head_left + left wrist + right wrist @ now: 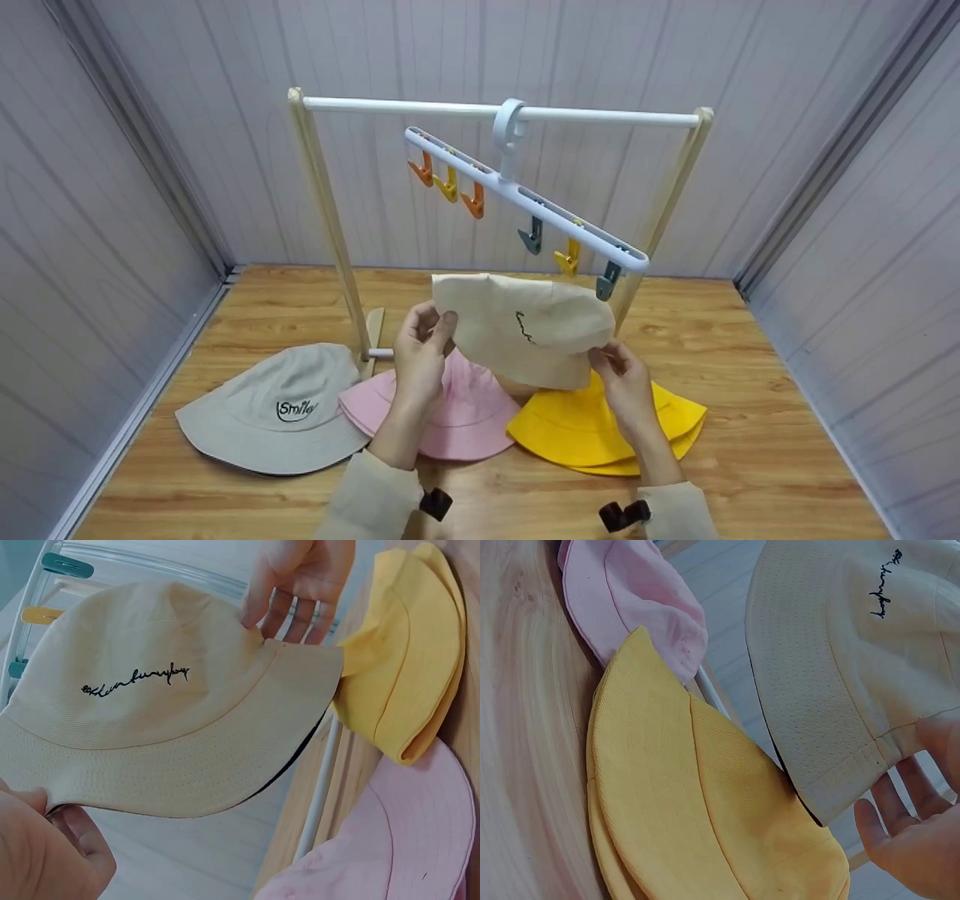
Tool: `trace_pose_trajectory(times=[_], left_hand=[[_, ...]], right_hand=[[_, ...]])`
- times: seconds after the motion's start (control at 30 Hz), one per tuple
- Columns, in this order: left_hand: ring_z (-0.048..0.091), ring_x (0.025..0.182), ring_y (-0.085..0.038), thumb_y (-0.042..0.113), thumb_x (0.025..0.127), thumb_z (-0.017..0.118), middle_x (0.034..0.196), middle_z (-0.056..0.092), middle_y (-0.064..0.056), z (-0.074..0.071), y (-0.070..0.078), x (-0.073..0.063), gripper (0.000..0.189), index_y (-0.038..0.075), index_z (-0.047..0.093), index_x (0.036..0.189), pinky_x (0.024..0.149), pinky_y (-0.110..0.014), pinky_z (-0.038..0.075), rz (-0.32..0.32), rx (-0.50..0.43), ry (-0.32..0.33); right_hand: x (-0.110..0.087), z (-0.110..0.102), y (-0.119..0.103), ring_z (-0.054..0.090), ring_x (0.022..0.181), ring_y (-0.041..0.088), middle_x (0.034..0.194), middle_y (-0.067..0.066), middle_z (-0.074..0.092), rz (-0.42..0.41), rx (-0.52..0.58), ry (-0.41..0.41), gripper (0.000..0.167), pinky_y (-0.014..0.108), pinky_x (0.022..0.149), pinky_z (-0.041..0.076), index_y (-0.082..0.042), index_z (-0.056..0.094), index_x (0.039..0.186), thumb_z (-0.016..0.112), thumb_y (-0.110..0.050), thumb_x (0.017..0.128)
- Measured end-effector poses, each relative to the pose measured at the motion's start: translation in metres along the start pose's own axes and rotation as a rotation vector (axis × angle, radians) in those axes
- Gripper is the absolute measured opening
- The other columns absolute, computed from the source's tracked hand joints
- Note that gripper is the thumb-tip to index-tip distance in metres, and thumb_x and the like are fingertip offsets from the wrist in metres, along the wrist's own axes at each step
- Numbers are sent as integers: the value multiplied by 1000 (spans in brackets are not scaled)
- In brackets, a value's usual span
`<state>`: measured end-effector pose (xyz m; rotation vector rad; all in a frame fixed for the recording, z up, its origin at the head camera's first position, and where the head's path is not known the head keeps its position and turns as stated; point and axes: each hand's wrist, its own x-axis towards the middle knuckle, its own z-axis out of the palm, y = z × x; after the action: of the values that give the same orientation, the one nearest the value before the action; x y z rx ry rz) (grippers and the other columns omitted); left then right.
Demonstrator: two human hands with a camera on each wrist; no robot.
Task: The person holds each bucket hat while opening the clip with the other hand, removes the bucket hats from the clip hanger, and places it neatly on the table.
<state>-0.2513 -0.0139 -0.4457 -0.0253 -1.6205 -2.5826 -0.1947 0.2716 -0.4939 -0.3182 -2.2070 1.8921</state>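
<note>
A cream bucket hat (491, 322) with dark stitched script is held up in front of the clip hanger. At its left edge my left hand (421, 358) pinches the brim, thumb on the near side. My right hand (626, 381) pinches the hat's right side, close to where crown and brim meet in the right wrist view. Just above the hat hangs the white clip hanger (566, 218), hooked on a rack bar and slanting toward me on the right. Its grey clip (608, 282) and yellow clip (568, 259) are nearest the hat; they hold nothing.
On the wooden table (757, 450) lie a grey hat (255, 397) marked "Smile", a pink hat (469, 420) and a yellow hat (574, 431), side by side under my forearms. The rack's wooden posts (328, 202) flank the hanger. Pale panel walls (885, 195) enclose the table.
</note>
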Motion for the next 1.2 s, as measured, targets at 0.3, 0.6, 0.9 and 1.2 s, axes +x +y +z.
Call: trace_pose_trajectory(times=[0.3,0.6,0.9,1.2], left_hand=[[67,98,-17,1,104,64,109,66,-9,-1,-3,-3,20,-1,63,124,87,-30,60,-65,11,-23],[64,96,-16,1,104,65,107,63,-9,0,-13,-11,20,-1,61,123,88,-32,61,-120,42,-82],[70,97,-22,-1,100,67,112,66,-17,8,-29,-23,34,1,55,132,90,-42,63,-153,153,-229],[74,91,-23,13,105,69,103,71,-14,27,-45,-38,28,3,55,127,89,-43,63,-165,235,-335]], right_hand=[[-2,-5,-5,58,113,21,127,9,61,6,10,56,30,22,96,52,-2,64,131,61,-23,110],[-5,-24,-8,59,109,17,121,5,62,19,-17,84,35,21,90,52,-1,63,133,63,-26,108],[-10,-59,-11,63,106,12,114,-1,63,35,-40,135,38,19,90,54,2,62,133,65,-26,108],[-14,-104,-13,65,103,-1,111,-6,65,13,-249,157,41,15,86,54,1,64,134,64,-30,108]])
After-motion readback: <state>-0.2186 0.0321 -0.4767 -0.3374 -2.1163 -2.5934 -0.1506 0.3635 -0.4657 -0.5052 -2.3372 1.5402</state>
